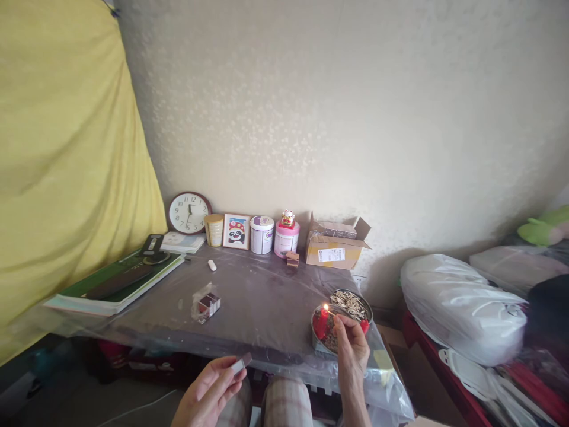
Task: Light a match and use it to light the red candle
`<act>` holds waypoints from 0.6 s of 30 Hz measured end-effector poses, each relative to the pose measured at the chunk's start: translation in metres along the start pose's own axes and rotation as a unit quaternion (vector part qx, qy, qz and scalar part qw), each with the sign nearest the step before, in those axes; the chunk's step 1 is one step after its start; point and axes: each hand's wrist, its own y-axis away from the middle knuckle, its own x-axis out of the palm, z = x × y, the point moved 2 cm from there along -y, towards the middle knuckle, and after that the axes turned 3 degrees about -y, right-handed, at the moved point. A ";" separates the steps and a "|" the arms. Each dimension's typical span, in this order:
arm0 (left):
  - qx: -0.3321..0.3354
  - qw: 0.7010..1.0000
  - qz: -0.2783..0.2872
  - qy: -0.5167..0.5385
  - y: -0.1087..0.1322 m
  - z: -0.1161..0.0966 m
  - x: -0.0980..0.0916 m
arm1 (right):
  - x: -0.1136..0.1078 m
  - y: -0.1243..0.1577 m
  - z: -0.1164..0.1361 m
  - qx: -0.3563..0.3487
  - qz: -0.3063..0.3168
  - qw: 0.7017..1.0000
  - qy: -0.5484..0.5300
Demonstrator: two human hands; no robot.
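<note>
Near the table's front edge, my left hand (213,385) is closed on a small matchbox (241,363). My right hand (351,344) pinches a thin matchstick, whose tip burns with a small flame (326,308) at the top of a red candle (322,323). That candle stands in a round tin (317,344) with small grains or bits in it. Part of a second red candle (365,326) shows just right of my fingers. Behind is another round tin holding many matchsticks (349,303). Whether the candle's wick is lit cannot be told apart from the match flame.
A plastic-wrapped pack of matchboxes (208,304) lies on the table (262,302), left of centre. Along the wall stand a clock (189,212), a framed panda picture (236,231), tubs (262,235) and an open cardboard box (333,252). White bags (462,302) are at the right.
</note>
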 end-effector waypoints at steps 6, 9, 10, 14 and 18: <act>0.008 1.000 -0.009 -0.004 0.002 -0.002 0.003 | 0.000 0.001 0.002 -0.004 0.003 1.000 -0.015; 0.004 1.000 -0.012 -0.005 0.002 -0.001 0.003 | 0.000 0.001 0.004 -0.009 0.004 1.000 -0.028; 0.004 1.000 -0.013 -0.005 0.002 -0.001 0.002 | 0.000 0.002 0.005 -0.009 0.004 0.999 -0.032; 0.001 1.000 -0.008 -0.005 0.001 -0.001 0.001 | 0.000 0.007 0.012 -0.009 0.016 0.999 -0.041; -0.008 1.000 -0.009 0.000 -0.001 0.000 -0.003 | -0.007 0.008 0.034 -0.003 0.038 0.998 -0.045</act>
